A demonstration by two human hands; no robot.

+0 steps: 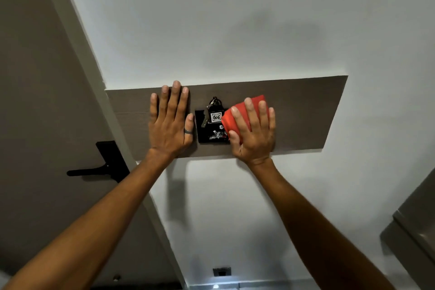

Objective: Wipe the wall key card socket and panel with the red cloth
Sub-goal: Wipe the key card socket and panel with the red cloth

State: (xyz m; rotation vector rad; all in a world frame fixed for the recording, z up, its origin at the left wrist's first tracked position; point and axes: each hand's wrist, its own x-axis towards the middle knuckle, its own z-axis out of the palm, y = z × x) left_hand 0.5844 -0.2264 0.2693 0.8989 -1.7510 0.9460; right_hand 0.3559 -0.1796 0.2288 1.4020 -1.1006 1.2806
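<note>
A brown panel point(306, 113) runs across the white wall. On it sits a black key card socket point(207, 134) holding a key tag marked 406 and a key ring. My right hand point(255, 134) presses a folded red cloth point(237, 116) flat against the panel at the socket's right edge; the cloth covers that edge. My left hand point(170, 122) lies flat on the panel just left of the socket, fingers spread, a ring on the thumb, holding nothing.
A brown door with a black lever handle point(103, 165) stands to the left behind a pale frame. A small wall outlet point(221, 271) sits low on the wall. A grey cabinet edge point(414, 223) juts in at the right.
</note>
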